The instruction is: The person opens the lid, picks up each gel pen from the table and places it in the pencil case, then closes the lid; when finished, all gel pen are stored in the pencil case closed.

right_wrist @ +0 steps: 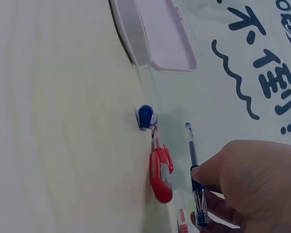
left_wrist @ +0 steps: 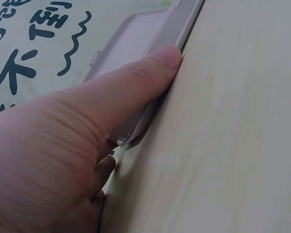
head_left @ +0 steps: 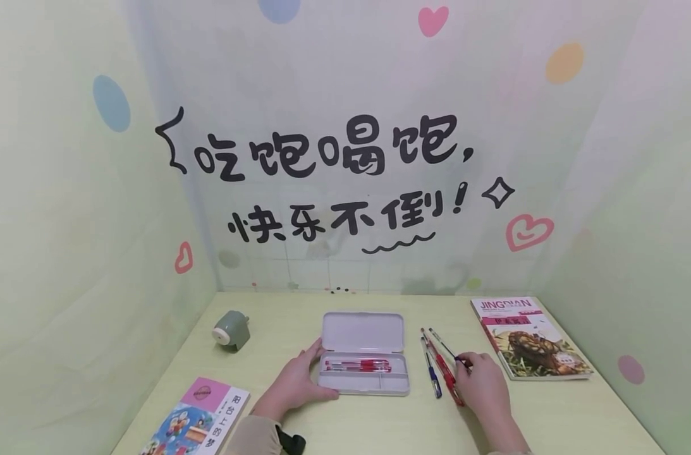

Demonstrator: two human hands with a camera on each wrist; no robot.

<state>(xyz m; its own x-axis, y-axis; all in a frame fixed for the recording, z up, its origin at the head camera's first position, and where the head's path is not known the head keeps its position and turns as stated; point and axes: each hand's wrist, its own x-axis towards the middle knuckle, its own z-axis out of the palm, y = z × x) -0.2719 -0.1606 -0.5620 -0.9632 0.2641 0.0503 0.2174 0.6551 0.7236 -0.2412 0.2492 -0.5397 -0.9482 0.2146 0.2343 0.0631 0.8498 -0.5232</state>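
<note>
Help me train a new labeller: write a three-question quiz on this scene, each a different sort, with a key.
1. True or false: the pencil case is closed.
2. What does the right hand hold? (a) a book; (b) a blue pen; (c) a magazine.
3. Fill in: the pens lying in the case are coloured ___.

Key: 1. False, its lid is open; 2. b; 3. red.

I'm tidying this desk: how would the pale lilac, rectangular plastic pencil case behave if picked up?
The pencil case is probably stiff, given its straight, moulded-looking form. Its flat lilac lid is open, so it may swing. The slim red-and-clear plastic pens inside look loose, so they could slide if it tilts.
</note>
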